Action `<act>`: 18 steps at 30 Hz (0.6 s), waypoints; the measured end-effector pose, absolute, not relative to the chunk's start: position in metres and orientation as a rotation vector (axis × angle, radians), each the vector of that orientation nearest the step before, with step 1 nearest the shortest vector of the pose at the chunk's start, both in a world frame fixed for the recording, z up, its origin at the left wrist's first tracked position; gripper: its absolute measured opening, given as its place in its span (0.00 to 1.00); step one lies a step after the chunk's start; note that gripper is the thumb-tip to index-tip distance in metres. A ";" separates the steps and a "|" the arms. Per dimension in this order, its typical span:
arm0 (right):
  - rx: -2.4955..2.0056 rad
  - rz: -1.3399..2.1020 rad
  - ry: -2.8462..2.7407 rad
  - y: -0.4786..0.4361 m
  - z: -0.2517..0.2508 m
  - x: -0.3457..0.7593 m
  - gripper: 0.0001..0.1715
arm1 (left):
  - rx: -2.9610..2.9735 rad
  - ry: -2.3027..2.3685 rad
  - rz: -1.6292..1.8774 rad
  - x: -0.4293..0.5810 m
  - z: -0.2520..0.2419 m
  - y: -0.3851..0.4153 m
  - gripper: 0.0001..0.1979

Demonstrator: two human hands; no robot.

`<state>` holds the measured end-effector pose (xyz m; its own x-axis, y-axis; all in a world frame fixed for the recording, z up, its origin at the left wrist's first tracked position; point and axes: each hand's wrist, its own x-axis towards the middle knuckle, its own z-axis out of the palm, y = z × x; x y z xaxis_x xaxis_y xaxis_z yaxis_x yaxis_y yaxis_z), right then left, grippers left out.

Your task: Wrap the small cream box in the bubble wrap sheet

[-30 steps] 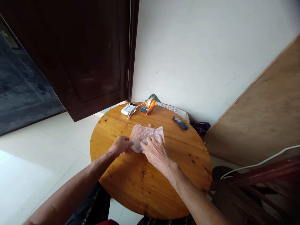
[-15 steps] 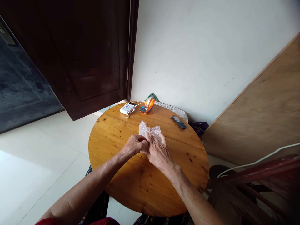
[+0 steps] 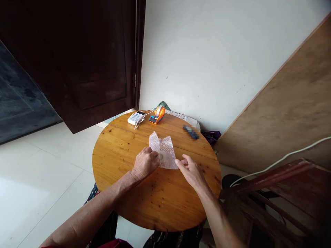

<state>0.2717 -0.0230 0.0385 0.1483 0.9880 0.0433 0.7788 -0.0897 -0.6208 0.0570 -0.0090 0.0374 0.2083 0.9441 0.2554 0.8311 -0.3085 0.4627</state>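
1. Head view: a sheet of bubble wrap [image 3: 168, 151] lies near the middle of the frame, a little below centre, on a round wooden table [image 3: 155, 203]; its upper edge is uneven, with a corner sticking up at the upper left.
2. The left hand [image 3: 147, 161], left of centre, has its fingers folded over the left side of the wrap, grasping it.
3. The right hand [image 3: 191, 170], right of centre, is loose, thumb and fingers apart and grasping nothing. The thumb tip is at the wrap's right edge; whether it touches, I cannot tell.
4. Above the wrap in the frame sit a white device [image 3: 134, 119] with a white cable [image 3: 139, 122] and, just right of it, an orange tape dispenser [image 3: 160, 113].
5. Farther right lies a dark, pixelated object [image 3: 190, 132].
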 end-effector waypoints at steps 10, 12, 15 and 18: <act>-1.845 0.681 -1.496 -0.001 0.017 0.237 0.42 | 2.387 1.548 0.715 0.057 0.035 -0.004 0.09; -1.759 0.652 -1.464 -0.003 0.017 0.232 0.39 | 2.412 1.502 0.673 0.055 0.038 -0.002 0.09; -1.655 0.638 -1.423 -0.009 0.022 0.223 0.37 | 2.474 1.441 0.618 0.053 0.043 0.001 0.09; -1.574 0.801 -1.299 -0.010 0.029 0.211 0.40 | 2.522 1.414 0.565 0.051 0.048 0.003 0.09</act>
<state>0.2108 -0.0100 0.0292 0.2334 0.9701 0.0664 0.3758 -0.0271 -0.9263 0.0510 0.0031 0.0485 0.4709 0.8512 0.2319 0.7767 -0.5246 0.3485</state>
